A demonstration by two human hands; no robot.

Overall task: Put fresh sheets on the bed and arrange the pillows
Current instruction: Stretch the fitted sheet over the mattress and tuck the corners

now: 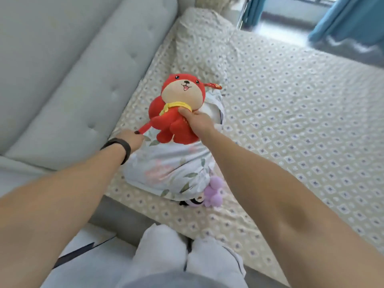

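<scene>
A red plush toy with a beige face and yellow scarf is held above a floral pillow near the bed's head. My right hand grips the toy's body. My left hand, with a black band on the wrist, pinches the toy's thin red tail. A second pillow in the beige diamond-print fabric lies further along the headboard. The same patterned sheet covers the mattress.
A pale tufted headboard runs along the left. A purple plush toy pokes out from under the floral pillow near the bed edge. Blue curtains hang at the far window. My legs in light trousers are at the bedside.
</scene>
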